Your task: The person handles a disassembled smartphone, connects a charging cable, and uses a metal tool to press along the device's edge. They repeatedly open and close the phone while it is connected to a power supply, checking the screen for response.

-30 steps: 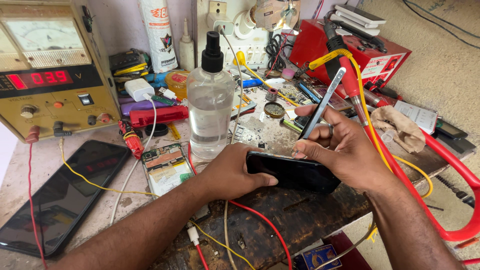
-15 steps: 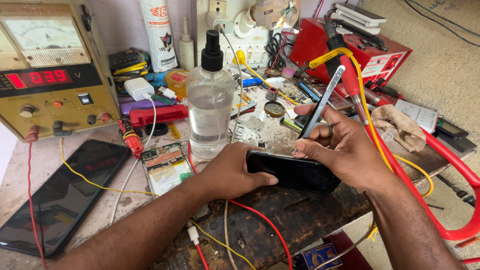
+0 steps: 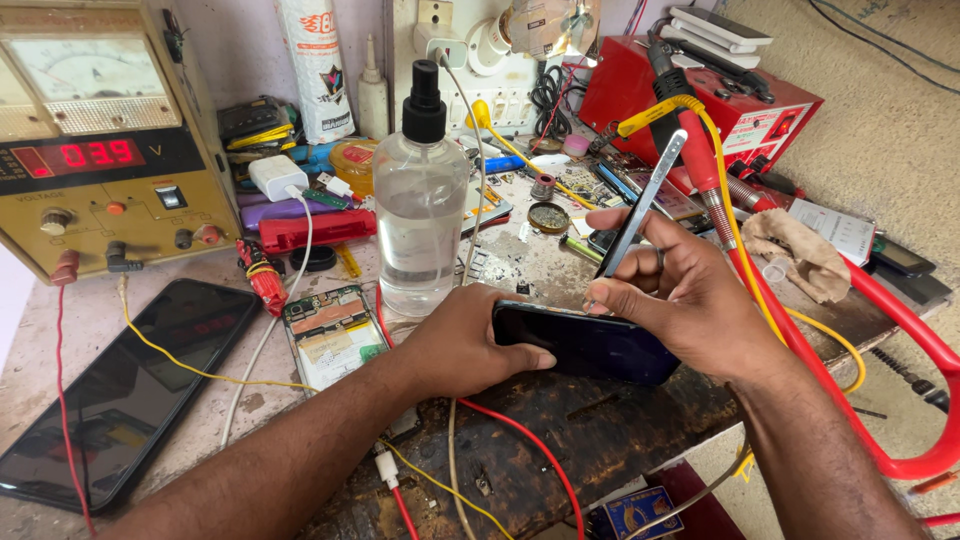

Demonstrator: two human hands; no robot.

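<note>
Compared with the earlier views, almost nothing has shifted: both hands remain on the dark, glossy rectangular phone (image 3: 585,343), and the thin flat metal pry tool (image 3: 640,205) keeps the same upward slant. The left hand (image 3: 470,340) lies over the phone's left end, fingers curled around its edge and thumb stretched along its near side, pinning it on the worn dark wooden bench edge (image 3: 560,440). The right hand (image 3: 690,300) closes narrowly on the tool, its lower tip meeting the phone's upper edge. Just behind the left hand stands a clear plastic bottle with a black spray cap (image 3: 420,200), partly filled with clear liquid. Left of it lies an opened phone body with exposed green circuit board (image 3: 330,335), and farther left a black phone, screen up (image 3: 120,390). A yellow bench power supply with red digits (image 3: 100,150) occupies the rear left; a red box (image 3: 700,100) sits rear right.
</note>
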